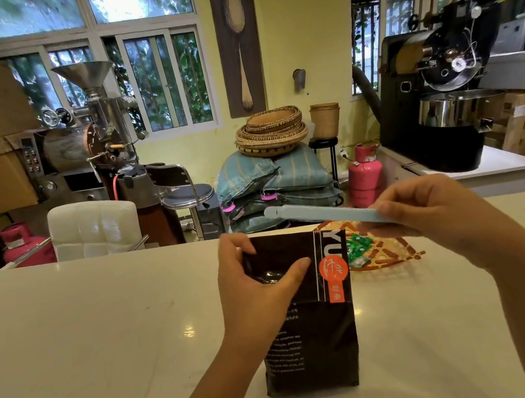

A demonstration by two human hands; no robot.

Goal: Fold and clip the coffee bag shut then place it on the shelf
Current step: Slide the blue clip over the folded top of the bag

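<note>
A black coffee bag (313, 346) with an orange label stands upright on the white counter (85, 332), its top folded down toward me. My left hand (258, 286) pinches the folded top, thumb on the front and fingers behind. My right hand (429, 209) holds one end of a long light-blue bag clip (319, 212) just above and to the right of the bag's top. The clip points left and does not touch the bag. No shelf is clearly in view.
A woven bamboo tray (384, 253) with green packets lies on the counter right behind the bag. Beyond the counter stand a white chair (94, 227), a stool, stacked sacks, pink gas cylinders and two coffee roasters.
</note>
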